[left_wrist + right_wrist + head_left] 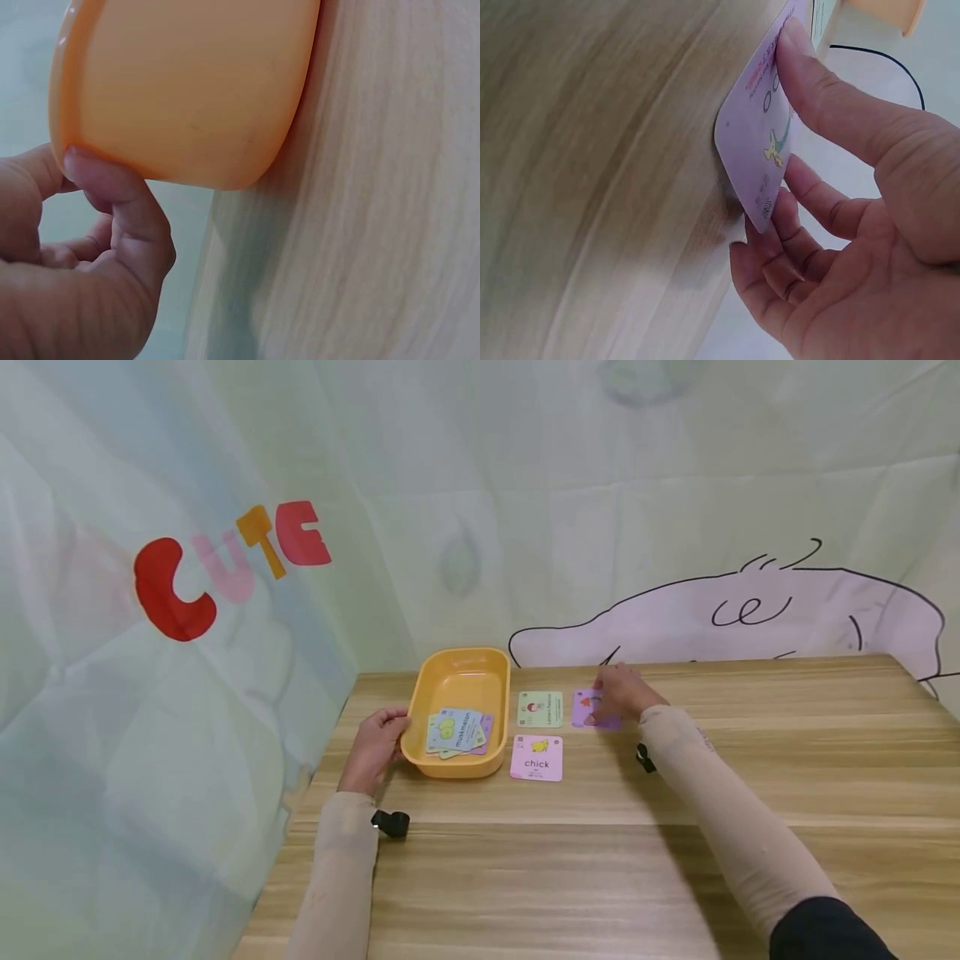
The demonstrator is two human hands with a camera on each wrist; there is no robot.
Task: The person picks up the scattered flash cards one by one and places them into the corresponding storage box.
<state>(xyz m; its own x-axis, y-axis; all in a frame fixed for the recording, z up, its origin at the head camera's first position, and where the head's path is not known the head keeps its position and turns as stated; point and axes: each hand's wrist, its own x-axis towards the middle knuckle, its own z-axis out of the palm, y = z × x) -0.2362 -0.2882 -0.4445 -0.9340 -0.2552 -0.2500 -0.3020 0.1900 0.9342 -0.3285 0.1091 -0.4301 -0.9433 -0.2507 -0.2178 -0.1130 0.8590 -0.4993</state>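
My left hand (371, 750) pinches the rim of a yellow plastic tray (455, 769) at its left side, thumb and finger on the edge in the left wrist view. Inside the tray lie several overlapping picture cards, a blue "muskmelon" card (463, 727) on top. To the tray's right, my right hand (628, 693) holds a purple card (754, 127) by its edges, thumb on its face and fingertips under a corner. Part of that card is hidden by the hand in the head view. A green card (540, 710) and a pink "chick" card (537, 758) lie flat between tray and hand.
The wooden table (540, 877) ends at a fabric backdrop (480, 527) behind and on the left. Printed "CUTE" letters (176, 593) and a line-drawn figure (750, 627) show on the cloth.
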